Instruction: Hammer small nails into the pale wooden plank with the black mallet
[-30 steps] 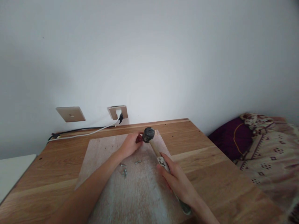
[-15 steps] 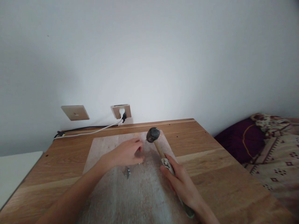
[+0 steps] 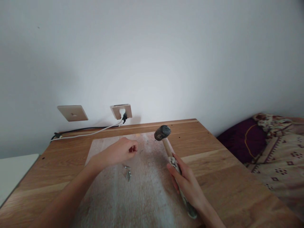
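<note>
My right hand (image 3: 186, 179) is wrapped round the handle of a mallet (image 3: 162, 133) with a dark, round head and a wooden shaft with a pale, worn grip. The mallet's head is raised at the far right part of a whitish, worn board (image 3: 140, 199). Over the board, my left hand (image 3: 123, 150) has its fingers curled and pinched together; whatever is in them is hidden. Several small metal pieces, which look like nails (image 3: 128, 175), lie on the board just below that hand. A small thin piece (image 3: 141, 151) shows right of its fingertips.
The board lies on a wooden tabletop (image 3: 213, 171) against a white wall. At the back left, white and black cables (image 3: 80, 135) run to a wall socket (image 3: 127, 111), beside a blank-looking plate (image 3: 73, 113). Patterned cloth (image 3: 282, 167) and a purple cushion (image 3: 249, 141) lie at the right.
My left hand has moved back to the left, uncovering more of the metal pieces and the board. The mallet and my right hand have shifted slightly right.
</note>
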Demonstrator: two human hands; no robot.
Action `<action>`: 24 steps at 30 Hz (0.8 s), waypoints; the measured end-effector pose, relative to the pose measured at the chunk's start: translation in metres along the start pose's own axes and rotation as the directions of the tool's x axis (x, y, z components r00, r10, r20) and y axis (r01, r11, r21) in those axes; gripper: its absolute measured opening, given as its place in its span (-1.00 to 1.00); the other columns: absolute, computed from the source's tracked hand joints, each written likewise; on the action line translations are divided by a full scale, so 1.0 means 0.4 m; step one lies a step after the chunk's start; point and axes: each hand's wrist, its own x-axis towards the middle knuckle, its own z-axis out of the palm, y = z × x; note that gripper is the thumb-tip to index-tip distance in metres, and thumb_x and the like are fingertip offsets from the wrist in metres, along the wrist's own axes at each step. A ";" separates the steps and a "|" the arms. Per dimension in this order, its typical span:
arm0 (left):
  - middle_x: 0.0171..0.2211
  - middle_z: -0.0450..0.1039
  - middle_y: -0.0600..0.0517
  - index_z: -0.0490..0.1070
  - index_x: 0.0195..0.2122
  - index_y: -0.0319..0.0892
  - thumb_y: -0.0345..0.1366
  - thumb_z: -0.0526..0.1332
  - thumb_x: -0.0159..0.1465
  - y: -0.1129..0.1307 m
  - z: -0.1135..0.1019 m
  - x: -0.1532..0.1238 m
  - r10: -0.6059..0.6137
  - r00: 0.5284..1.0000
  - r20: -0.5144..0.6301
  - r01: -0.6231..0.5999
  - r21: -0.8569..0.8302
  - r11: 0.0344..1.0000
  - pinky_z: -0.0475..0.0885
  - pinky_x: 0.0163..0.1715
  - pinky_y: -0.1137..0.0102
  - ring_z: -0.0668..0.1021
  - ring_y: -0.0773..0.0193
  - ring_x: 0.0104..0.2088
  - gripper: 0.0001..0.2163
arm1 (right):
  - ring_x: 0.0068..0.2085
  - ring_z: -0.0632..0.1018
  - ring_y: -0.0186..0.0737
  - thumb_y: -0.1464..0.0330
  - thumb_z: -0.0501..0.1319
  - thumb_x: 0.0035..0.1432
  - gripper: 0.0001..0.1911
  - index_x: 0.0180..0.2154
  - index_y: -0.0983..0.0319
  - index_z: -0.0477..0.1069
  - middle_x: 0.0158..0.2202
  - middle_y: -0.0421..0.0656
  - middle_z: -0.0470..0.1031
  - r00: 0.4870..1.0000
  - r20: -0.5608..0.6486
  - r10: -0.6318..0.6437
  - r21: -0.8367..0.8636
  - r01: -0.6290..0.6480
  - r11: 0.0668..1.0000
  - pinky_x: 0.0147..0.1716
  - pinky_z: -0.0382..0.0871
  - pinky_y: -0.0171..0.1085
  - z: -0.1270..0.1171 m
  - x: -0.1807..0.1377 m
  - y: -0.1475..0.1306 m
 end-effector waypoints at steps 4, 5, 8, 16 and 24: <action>-0.43 0.50 0.08 0.45 -0.38 -0.14 -0.41 0.14 0.27 -0.031 0.015 0.028 0.044 0.978 -0.205 -0.050 -0.020 0.999 0.32 -0.37 0.42 0.51 0.29 -0.40 -0.88 | -0.71 0.28 -0.37 0.04 0.09 0.34 -0.37 0.26 0.29 0.19 -0.70 -0.42 0.23 1.000 0.004 0.004 0.013 -0.004 1.000 -0.73 0.19 -0.43 0.001 0.002 -0.001; -0.41 0.51 0.07 0.46 -0.36 -0.14 -0.41 0.14 0.28 -0.039 0.023 0.037 0.052 0.969 -0.240 -0.060 -0.025 0.998 0.33 -0.35 0.41 0.51 0.28 -0.39 -0.87 | -0.71 0.27 -0.37 0.04 0.09 0.33 -0.38 0.25 0.30 0.21 -0.70 -0.42 0.22 1.000 0.001 0.006 0.012 -0.006 1.000 -0.72 0.19 -0.43 0.002 0.002 -0.004; -0.32 0.51 0.03 0.49 -0.32 -0.14 -0.43 0.15 0.29 -0.058 0.050 0.059 0.053 0.954 -0.295 -0.066 -0.036 0.997 0.38 -0.29 0.37 0.54 0.25 -0.34 -0.87 | -0.70 0.27 -0.37 0.05 0.10 0.32 -0.36 0.25 0.33 0.20 -0.71 -0.42 0.22 1.000 -0.009 0.009 -0.002 -0.009 1.000 -0.70 0.21 -0.42 0.004 0.000 -0.012; -0.23 0.53 -0.01 0.54 -0.30 -0.13 -0.47 0.12 0.33 -0.059 0.083 0.069 0.173 0.955 -0.242 -0.159 0.075 0.984 0.44 -0.12 0.32 0.56 0.20 -0.19 -0.79 | -0.71 0.30 -0.36 0.06 0.09 0.34 -0.37 0.28 0.29 0.20 -0.72 -0.41 0.23 1.000 0.024 0.003 -0.017 -0.002 1.000 -0.71 0.19 -0.43 0.003 -0.007 -0.016; -0.21 0.58 0.00 0.54 -0.26 -0.10 -0.47 0.15 0.30 -0.067 0.091 0.089 0.170 0.951 -0.258 -0.163 0.050 0.985 0.45 -0.11 0.30 0.59 0.19 -0.18 -0.81 | -0.71 0.28 -0.38 0.07 0.10 0.34 -0.37 0.29 0.27 0.18 -0.70 -0.40 0.25 0.999 0.032 0.013 -0.011 -0.013 1.000 -0.73 0.18 -0.44 0.006 -0.003 0.000</action>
